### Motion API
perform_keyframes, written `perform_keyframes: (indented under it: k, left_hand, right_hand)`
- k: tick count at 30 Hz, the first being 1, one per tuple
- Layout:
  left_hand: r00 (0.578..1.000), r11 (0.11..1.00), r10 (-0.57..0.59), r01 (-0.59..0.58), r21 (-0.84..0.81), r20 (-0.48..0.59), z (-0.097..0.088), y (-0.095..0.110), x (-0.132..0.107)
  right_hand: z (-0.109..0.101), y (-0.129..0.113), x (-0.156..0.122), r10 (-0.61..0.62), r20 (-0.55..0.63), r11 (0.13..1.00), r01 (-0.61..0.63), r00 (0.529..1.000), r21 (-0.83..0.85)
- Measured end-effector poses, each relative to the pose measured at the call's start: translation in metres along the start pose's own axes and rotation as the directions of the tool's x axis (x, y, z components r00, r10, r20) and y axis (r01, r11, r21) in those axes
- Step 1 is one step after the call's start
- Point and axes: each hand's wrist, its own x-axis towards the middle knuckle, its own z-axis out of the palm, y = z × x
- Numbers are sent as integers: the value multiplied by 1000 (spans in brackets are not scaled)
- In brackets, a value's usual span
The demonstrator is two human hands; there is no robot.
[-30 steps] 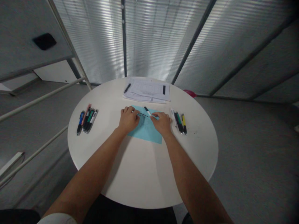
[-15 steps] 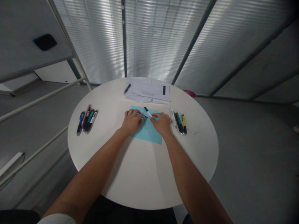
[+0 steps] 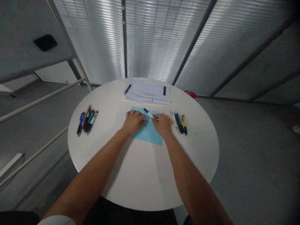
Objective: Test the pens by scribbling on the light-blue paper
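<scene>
Right hand [image 3: 162,125] pinches a black-and-white pen [image 3: 149,113]. The barrel slants far-left from the grip and its near end is hidden by the fingers. Left hand [image 3: 134,122] lies palm-down just left of it, grasping nothing visible. Both rest on the blue sheet [image 3: 150,137], mid-table [image 3: 140,178].

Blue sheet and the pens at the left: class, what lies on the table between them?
Nothing. The head view shows only bare table between the left pens and the blue sheet, whose left edge the left hand covers.
</scene>
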Motion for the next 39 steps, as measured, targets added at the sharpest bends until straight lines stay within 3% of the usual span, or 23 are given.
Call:
perform_keyframes:
  k: [9, 18, 28, 31, 36, 39]
  left_hand:
    - [1000, 1000, -15, 15, 3, -4, -3, 0, 2]
    - [992, 967, -93, 68, -244, -89, -2, -5, 6]
    - [990, 946, -65, 21, -323, -125, 2, -6, 6]
    - [993, 946, -65, 29, -324, -102, 3, -6, 6]
    - [998, 965, 11, 4, -263, 57, 5, -7, 5]
    - [996, 966, 38, -15, -258, 82, 5, -7, 4]
  right_hand:
    - [3, 3, 2, 7, -35, 1000, -6, 999, 18]
    - [3, 4, 2, 3, -40, 999, -2, 999, 40]
    - [2, 3, 3, 7, -28, 999, -6, 1000, 34]
    - [2, 2, 3, 10, -19, 1000, -9, 1000, 24]
    - [1, 2, 3, -1, -14, 1000, 1, 1000, 13]
    - [1, 2, 2, -2, -14, 1000, 2, 1000, 13]
